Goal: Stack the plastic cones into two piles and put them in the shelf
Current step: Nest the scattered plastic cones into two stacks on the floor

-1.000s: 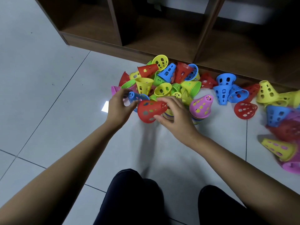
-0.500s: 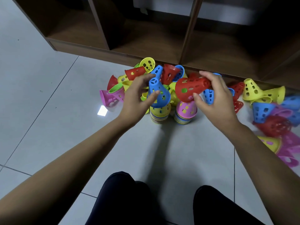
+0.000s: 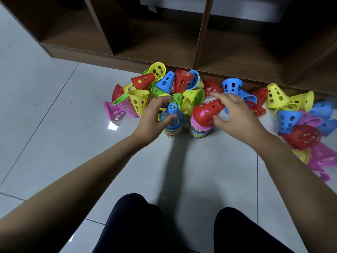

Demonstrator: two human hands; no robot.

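Two piles of nested plastic cones stand upright on the tiled floor [image 3: 54,125], side by side and nearly touching, just in front of the shelf [image 3: 127,57]. The left pile [image 3: 171,133] is topped by a blue cone [image 3: 174,115], narrow end up and sitting square. The left hand [image 3: 150,118] grips it, thumb on the near side and fingers curled round the far side. The right pile [image 3: 197,132] shows a pink cone at its top, and over that a red cone [image 3: 207,111] is held tilted, wide mouth turned down toward the pile and not yet seated. The right hand [image 3: 237,114] holds it with fingers curled over the narrow end and the thumb under its wall.

I judge the stacking well under way but far from finished. Each pile shows many coloured rims, yet plenty of loose cones [image 3: 164,84] lie heaped behind the piles against the shelf's bottom board. A second scatter [image 3: 291,117] trails off to the right, blurred at the edge. Neither pile has gone into the shelf's compartments.

The cones are thin-walled, blunt-tipped and flared at the rim, pierced with round and oblong holes, in red, blue, yellow, green and pink. They look light and made to nest. Dark trouser knees [image 3: 131,225] show nearest the camera.
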